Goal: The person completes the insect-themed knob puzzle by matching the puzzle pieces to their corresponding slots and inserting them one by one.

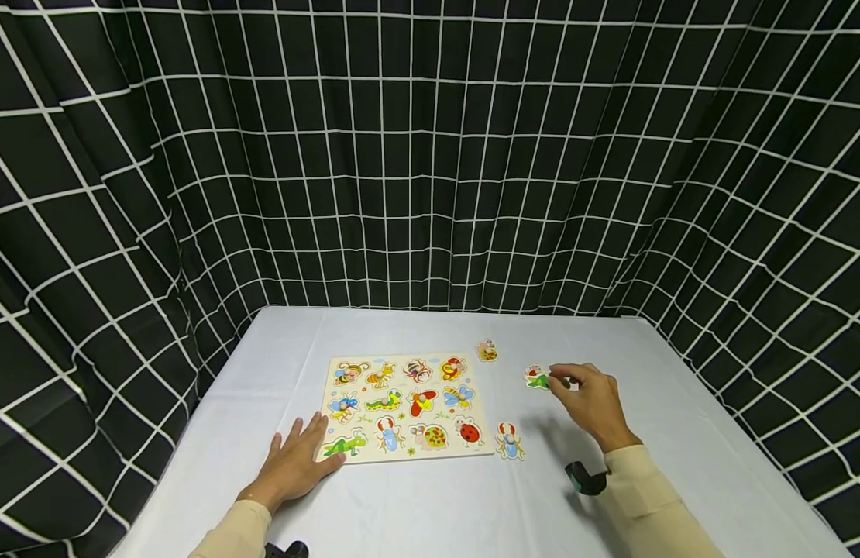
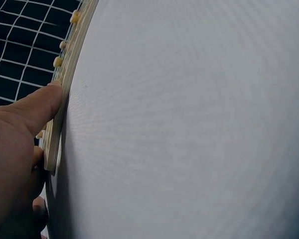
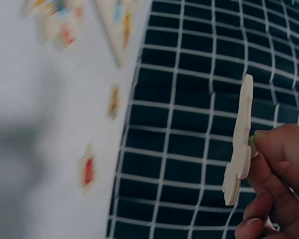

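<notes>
My right hand (image 1: 593, 404), raised above the table's right side, pinches a green grasshopper puzzle piece (image 1: 539, 381). In the right wrist view the piece (image 3: 238, 144) is seen edge-on, its small green knob (image 3: 253, 144) between thumb and fingers. At the near left corner of the wooden insect puzzle board (image 1: 409, 458), my left hand (image 1: 294, 461) rests with fingers spread. Its thumb (image 2: 42, 103) presses on the board's edge in the left wrist view. A stag beetle piece (image 1: 510, 441) lies just right of the board. Behind the grasshopper, a ladybug piece (image 1: 534, 370) is partly hidden.
A snail piece (image 1: 487, 351) lies past the board's far right corner. White cloth covers the table (image 1: 416, 511). A black curtain with white grid lines (image 1: 430, 170) hangs behind it and along both sides.
</notes>
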Motion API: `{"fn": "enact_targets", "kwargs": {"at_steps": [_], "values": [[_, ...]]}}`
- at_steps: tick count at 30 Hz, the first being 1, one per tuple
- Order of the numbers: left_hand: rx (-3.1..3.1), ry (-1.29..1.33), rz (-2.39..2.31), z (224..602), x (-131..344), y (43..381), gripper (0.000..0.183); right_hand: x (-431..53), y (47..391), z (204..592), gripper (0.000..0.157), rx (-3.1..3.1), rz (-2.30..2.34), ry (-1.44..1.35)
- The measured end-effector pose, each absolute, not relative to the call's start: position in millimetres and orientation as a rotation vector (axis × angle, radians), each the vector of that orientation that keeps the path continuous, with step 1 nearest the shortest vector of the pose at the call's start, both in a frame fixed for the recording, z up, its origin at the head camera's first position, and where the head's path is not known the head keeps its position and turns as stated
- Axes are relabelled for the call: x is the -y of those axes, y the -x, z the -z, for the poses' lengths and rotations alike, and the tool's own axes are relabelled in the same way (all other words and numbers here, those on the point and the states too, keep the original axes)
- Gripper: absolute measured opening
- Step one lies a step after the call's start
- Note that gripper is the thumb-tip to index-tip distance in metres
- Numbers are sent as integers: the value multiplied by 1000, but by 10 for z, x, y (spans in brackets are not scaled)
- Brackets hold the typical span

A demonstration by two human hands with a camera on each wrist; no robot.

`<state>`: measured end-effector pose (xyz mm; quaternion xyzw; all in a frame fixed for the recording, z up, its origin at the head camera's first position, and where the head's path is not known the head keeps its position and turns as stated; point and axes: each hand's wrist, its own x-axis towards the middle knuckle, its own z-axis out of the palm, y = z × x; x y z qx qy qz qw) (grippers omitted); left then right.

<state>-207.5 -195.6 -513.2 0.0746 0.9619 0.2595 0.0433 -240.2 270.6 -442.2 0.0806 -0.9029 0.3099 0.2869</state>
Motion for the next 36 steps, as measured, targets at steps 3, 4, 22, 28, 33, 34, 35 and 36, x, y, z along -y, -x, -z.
{"fn": "enact_targets", "kwargs": {"at_steps": [3, 4, 22, 28, 33, 34, 35, 36], "values": [[-2943, -226, -798, 5128, 1954, 2069, 85, -2569, 2429, 4333, 16, 2375, -836, -274], [-2945, -227, -800, 5126, 1953, 2068, 85, -2525, 2438, 4308, 15, 2361, -835, -294], [-2952, -240, -801, 5129, 1965, 2069, 84, -1791, 2551, 4102, 11, 2229, -904, -603], [-2957, -241, -803, 5125, 1976, 2071, 84, -1506, 2579, 4074, 11, 2195, -951, -687], [-2953, -236, -801, 5143, 1978, 2074, 85, -1257, 2608, 4097, 11, 2171, -969, -764], [-2952, -238, -799, 5148, 1978, 2075, 85, -1207, 2611, 4109, 11, 2168, -969, -780], [-2951, -238, -799, 5151, 1976, 2076, 85, -1160, 2616, 4125, 11, 2165, -972, -796], [-2951, -238, -798, 5153, 1975, 2076, 85, -1114, 2620, 4140, 11, 2163, -979, -812]]}}
